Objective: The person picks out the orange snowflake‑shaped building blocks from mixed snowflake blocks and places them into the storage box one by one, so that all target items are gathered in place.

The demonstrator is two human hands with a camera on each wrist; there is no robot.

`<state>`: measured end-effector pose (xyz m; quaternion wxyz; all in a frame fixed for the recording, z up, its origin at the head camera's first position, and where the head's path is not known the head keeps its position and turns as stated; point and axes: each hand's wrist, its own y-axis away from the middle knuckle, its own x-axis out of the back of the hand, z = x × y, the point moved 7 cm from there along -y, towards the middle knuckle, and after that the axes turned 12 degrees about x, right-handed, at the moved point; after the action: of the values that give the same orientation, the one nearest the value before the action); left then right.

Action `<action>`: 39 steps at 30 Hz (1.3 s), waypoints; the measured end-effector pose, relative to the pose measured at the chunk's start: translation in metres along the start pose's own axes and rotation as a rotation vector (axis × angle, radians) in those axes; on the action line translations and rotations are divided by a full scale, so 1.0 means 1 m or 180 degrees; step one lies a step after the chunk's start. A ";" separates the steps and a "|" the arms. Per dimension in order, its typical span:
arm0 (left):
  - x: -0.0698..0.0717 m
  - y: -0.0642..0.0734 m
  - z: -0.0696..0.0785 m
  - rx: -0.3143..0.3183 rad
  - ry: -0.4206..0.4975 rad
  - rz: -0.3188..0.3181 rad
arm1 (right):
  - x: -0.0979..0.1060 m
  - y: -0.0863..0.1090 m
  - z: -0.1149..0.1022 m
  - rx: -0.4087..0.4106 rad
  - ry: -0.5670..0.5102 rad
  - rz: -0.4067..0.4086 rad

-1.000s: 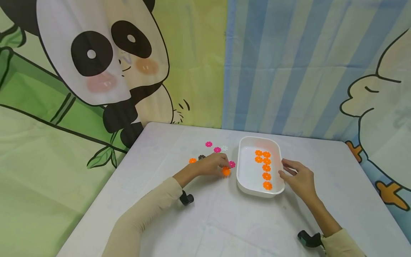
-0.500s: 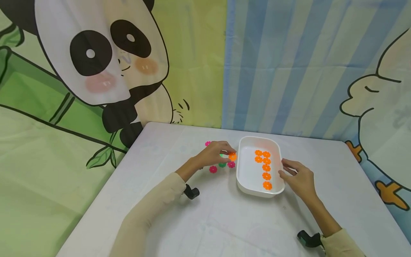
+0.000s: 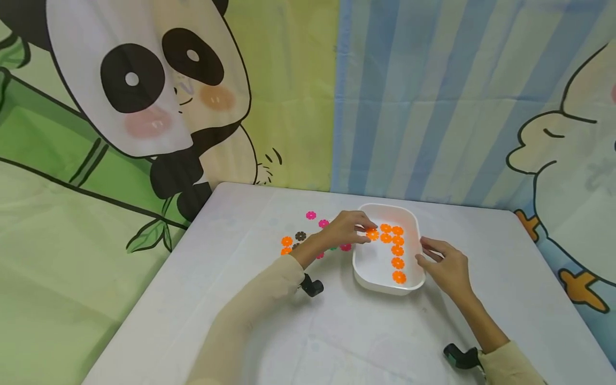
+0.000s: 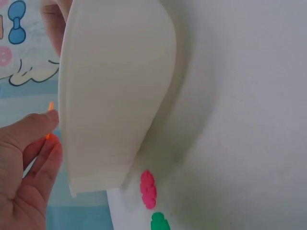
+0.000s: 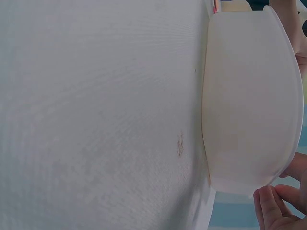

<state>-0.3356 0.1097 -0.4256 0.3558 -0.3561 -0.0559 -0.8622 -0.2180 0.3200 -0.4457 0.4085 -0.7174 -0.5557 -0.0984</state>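
Note:
A white rectangular tray (image 3: 372, 267) with rounded corners stands on the table, several orange flower-shaped pieces (image 3: 398, 263) lying in a bent line inside. Reaching over its left rim, my left hand (image 3: 343, 229) pinches another orange flower-shaped piece (image 3: 372, 235) between thumb and fingers. In the left wrist view that piece (image 4: 51, 106) shows edge-on at the fingertips, just past the tray wall (image 4: 115, 96). My right hand (image 3: 448, 267) holds the tray's right rim; in the right wrist view, its fingers (image 5: 269, 203) are at the rim's end.
Left of the tray, loose flower pieces lie on the table: pink (image 3: 311, 215), dark (image 3: 300, 236) and orange (image 3: 286, 241), some partly behind my left forearm. A green one (image 4: 159, 222) shows in the left wrist view. A printed cloth backdrop (image 3: 289, 107) rises behind the table.
My left hand has picked up an orange flower-shaped piece from the table, moved right, and brought it over the tray's left rim. The right hand stays at the rim.

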 end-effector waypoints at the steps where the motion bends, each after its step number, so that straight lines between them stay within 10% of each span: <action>1: -0.003 -0.003 0.000 0.0001 -0.0002 -0.0018 | 0.000 0.000 0.001 -0.0017 -0.0004 -0.0003; 25: -0.064 -0.055 -0.002 -0.0020 -0.1829 -0.0768 | -0.002 -0.002 0.004 -0.0017 -0.0085 0.0012; 39: -0.075 -0.063 -0.008 0.0198 -0.2088 -0.0875 | 0.000 -0.002 0.005 0.0071 -0.0133 0.0058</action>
<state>-0.3443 0.1962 -0.4711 0.2103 -0.5921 -0.2407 -0.7397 -0.2214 0.3238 -0.4481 0.4057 -0.7197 -0.5586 -0.0735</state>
